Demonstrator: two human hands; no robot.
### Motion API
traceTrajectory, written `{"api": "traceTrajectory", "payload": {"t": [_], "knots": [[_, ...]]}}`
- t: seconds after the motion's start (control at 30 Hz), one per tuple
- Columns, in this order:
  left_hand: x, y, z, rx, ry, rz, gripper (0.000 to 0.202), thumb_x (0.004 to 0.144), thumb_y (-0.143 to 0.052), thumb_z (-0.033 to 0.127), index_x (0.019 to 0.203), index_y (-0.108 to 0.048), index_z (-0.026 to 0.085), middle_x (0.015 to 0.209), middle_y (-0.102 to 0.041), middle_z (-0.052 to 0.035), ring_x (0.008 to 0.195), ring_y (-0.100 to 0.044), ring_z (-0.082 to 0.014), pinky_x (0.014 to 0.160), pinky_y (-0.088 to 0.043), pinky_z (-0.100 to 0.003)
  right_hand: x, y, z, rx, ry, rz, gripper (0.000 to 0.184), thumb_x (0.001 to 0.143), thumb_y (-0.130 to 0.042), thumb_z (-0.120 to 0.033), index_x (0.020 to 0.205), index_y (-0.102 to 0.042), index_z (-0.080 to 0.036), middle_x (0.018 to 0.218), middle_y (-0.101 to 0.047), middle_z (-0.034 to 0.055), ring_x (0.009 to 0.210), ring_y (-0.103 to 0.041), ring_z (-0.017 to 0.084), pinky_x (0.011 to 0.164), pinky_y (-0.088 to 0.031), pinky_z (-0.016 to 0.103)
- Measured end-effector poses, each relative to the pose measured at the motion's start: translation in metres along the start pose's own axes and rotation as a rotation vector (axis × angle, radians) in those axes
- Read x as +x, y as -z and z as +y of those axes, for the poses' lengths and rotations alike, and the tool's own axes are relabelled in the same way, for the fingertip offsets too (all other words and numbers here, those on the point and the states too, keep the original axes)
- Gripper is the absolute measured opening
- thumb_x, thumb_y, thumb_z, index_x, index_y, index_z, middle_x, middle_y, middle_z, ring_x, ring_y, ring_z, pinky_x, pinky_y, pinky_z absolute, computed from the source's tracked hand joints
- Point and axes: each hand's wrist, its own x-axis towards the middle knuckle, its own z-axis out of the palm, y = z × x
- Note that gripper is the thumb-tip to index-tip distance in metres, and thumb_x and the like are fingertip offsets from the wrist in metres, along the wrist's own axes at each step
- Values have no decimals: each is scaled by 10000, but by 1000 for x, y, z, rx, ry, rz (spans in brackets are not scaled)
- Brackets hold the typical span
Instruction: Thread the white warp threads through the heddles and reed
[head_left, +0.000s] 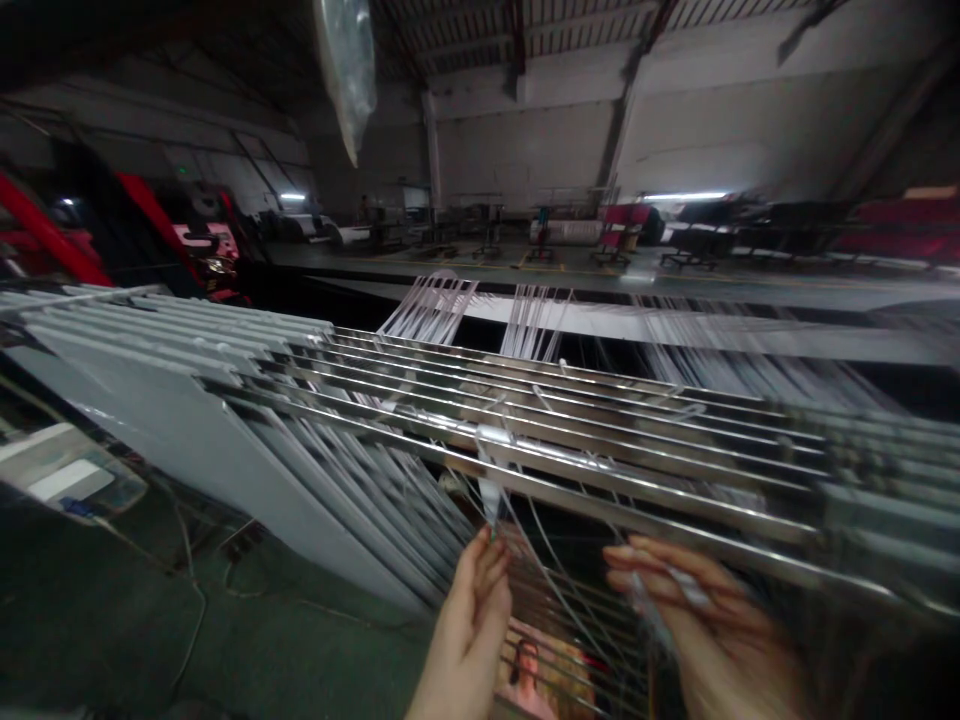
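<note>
Long, parallel metal bars [600,466] of a loom-like frame run across in front of me. A white strip [490,497] hangs from one of them. My left hand [472,610] is closed, its fingertips pinching the lower end of that strip below the bars. To its right, my right hand [705,620] is bent and blurred by motion, with whitish strands [651,612] caught among its fingers. Loose white threads [551,545] run down between both hands. Beneath them lies a picture-like printed surface [551,668] with orange and pink tones, partly hidden by thin rods.
Grey-white panels [157,400] stand in a row at left. White yarn groups [435,305] spread behind the bars. A clear plastic bag [349,75] hangs overhead. Cables [196,590] lie on the green floor beside a pale box [67,470]. Red machine parts [56,235] are at far left.
</note>
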Motion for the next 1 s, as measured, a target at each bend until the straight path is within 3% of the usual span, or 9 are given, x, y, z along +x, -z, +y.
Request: {"api": "traceTrajectory", "payload": {"t": [0.13, 0.23, 0.3, 0.4, 0.5, 0.6, 0.73, 0.83, 1.0], "knots": [[12, -30, 1, -21, 63, -170, 512, 806, -651, 356, 1297, -577, 229, 1261, -656, -111, 1187, -601, -273, 1047, -443, -404, -1, -21, -10, -202, 66, 38, 257, 801, -652, -434, 882, -775, -224, 952, -765, 75, 880, -724, 221, 860, -579, 299], [18, -36, 19, 262, -37, -76, 254, 819, -553, 253, 1014, -714, 235, 982, -739, -64, 986, -677, -246, 936, -505, -382, -1, -27, -17, -237, 16, 96, 267, 771, -657, -477, 821, -779, -245, 888, -765, 61, 886, -710, 251, 889, -563, 372], [25, -30, 37, 412, -128, 27, 249, 841, -460, 225, 835, -709, 220, 849, -717, -56, 875, -673, -232, 873, -513, -373, 0, -26, -18, -170, -18, 82, 255, 743, -686, -491, 805, -781, -262, 883, -766, 52, 882, -707, 242, 881, -557, 347], [42, -20, 60, 560, -210, 35, 212, 811, -476, 244, 802, -684, 201, 835, -696, -76, 853, -650, -247, 863, -497, -391, 2, -22, -20, 73, -161, -94, 204, 710, -748, -449, 807, -778, -273, 816, -768, 40, 756, -717, 183, 690, -569, 222], [64, -15, 68, 597, -150, 16, 158, 754, -588, 306, 815, -678, 190, 835, -699, -107, 898, -646, -283, 890, -486, -420, 4, -21, -26, 228, -331, -238, 204, 707, -780, -415, 813, -778, -241, 678, -739, 37, 581, -661, 116, 526, -487, 145], [81, -16, 63, 545, -51, -6, 189, 766, -626, 378, 780, -668, 194, 674, -679, -81, 731, -669, -252, 712, -540, -360, 5, -23, -29, 221, -346, -323, 266, 724, -756, -430, 839, -779, -191, 639, -715, 58, 519, -615, 120, 442, -429, 160], [90, -22, 58, 451, 83, -89, 346, 805, -581, 513, 806, -669, 178, 447, -581, 3, 370, -549, -158, 393, -437, -247, 5, -26, -20, -39, -105, -116, 326, 819, -613, -486, 831, -771, -201, 668, -725, 71, 482, -589, 157, 459, -482, 242], [87, -23, 59, 391, 126, -86, 408, 785, -588, 564, 774, -656, 162, 404, -533, 32, 299, -469, -114, 339, -357, -207, 6, -30, -6, -364, 175, 78, 331, 881, -548, -455, 793, -766, -222, 725, -746, 80, 623, -683, 221, 636, -572, 316], [68, -17, 72, 334, 89, 26, 371, 744, -659, 540, 749, -629, 169, 501, -534, 41, 394, -453, -88, 386, -340, -190, 0, -37, 15, -573, 487, 10, 346, 978, -420, -350, 962, -754, -264, 950, -763, 49, 978, -709, 230, 852, -579, 348]]}}
